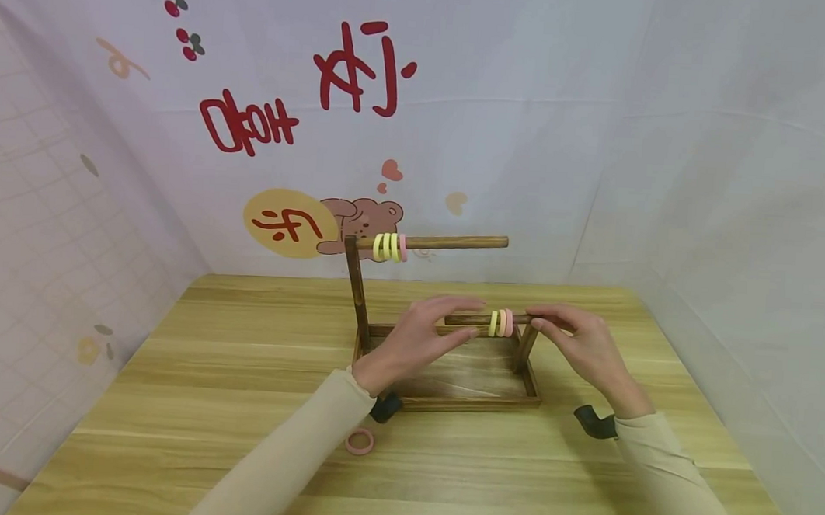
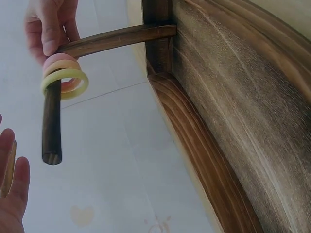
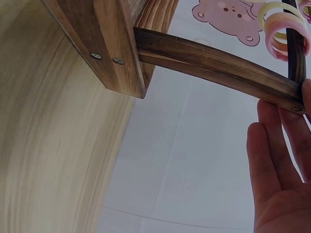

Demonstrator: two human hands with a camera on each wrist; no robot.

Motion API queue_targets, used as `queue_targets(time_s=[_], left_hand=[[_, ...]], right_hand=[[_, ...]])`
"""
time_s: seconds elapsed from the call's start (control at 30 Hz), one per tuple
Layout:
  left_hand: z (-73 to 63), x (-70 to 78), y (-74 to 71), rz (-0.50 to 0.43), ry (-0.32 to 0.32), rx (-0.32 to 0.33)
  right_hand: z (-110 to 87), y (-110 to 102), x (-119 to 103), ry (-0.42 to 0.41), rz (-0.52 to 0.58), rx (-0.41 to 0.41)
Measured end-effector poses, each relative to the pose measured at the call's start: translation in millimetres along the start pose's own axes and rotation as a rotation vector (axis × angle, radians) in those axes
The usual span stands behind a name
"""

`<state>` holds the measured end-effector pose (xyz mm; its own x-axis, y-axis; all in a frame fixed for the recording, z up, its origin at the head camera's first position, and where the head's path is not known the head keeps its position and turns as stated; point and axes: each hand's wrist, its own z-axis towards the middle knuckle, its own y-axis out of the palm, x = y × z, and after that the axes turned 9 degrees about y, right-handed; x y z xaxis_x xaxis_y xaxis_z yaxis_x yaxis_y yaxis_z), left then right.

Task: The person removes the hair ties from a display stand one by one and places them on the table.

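A dark wooden rack [image 1: 471, 406] stands on the table, with a high bar [image 1: 458, 243] on its left post and a low bar [image 1: 462, 320] on its right post. On the low bar hang a yellow ring [image 2: 82, 81], an orange ring [image 1: 502, 323] and a pink ring [image 1: 509, 322], near the post. My right hand [image 1: 583, 340] pinches the corner where the low bar meets its post [image 3: 218, 63], thumb on the near side. My left hand [image 1: 415, 335] is spread around the low bar's free end, its thumb and fingers apart, holding nothing.
Several yellow rings [image 1: 386, 247] and a pink ring [image 1: 403, 248] hang near the high bar's post. Another pink ring [image 1: 360, 441] lies on the wooden table [image 1: 237, 404], by the left sleeve. White printed cloth [image 1: 517, 138] encloses the back and sides.
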<state>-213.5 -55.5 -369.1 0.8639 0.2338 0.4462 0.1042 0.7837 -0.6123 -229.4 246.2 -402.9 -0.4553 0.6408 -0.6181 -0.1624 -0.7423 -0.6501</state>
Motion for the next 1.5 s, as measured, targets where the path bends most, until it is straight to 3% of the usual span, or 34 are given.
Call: queue_targets(time_s=[0.57,1.13,1.5], left_hand=[[17.0,-21.2,21.8,0.09,0.005,-0.116],[25.5,-36.2,31.3,0.187,-0.007,-0.175],[26.0,-37.2,33.7,0.2,0.0,-0.166]], right_hand=[[-0.9,-1.7,-0.9,0.021,0.012,-0.019],[-0.9,-2.1,-1.8,0.016,0.015,-0.018],[-1.3,-3.0,-3.3,0.031,0.01,-0.024]])
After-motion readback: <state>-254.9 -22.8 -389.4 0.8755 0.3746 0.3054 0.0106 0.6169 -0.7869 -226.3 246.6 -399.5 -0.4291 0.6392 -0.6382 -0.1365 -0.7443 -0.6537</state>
